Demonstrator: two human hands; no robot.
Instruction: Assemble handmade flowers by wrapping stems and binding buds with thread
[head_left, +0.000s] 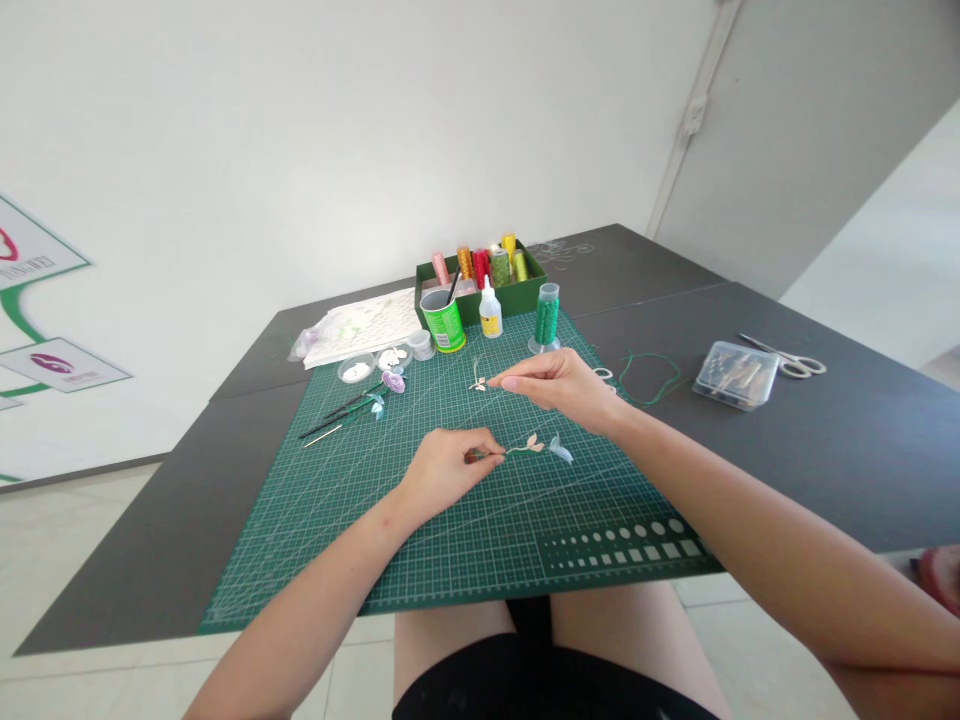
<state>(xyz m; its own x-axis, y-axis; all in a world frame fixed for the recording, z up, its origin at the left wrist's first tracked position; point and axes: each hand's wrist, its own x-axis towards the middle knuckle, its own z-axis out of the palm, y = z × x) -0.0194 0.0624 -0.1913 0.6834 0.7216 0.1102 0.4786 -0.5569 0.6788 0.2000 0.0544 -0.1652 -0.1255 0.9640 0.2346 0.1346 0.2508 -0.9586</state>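
Observation:
My left hand [450, 468] is closed in a pinch on the thin stem of a flower sprig [534, 444]. The sprig has pale peach leaves and a light blue petal [560, 450] at its far end, low over the green cutting mat [420, 540]. Farther forward, my right hand [559, 388] has thumb and forefinger pressed together at a small cream leaf sprig [478, 384] with a thin stalk. Just behind that hand stands a spool of green thread [548, 315]. White scissor handles [604, 375] show partly beside the right wrist.
A green box [521, 297] of coloured thread spools stands behind a green can [444, 322] and a glue bottle [490, 310]. To the left lie small dishes [356, 369], brushes [341, 410] and a purple flower [394, 381]. A clear case [736, 375] and scissors [795, 363] lie right.

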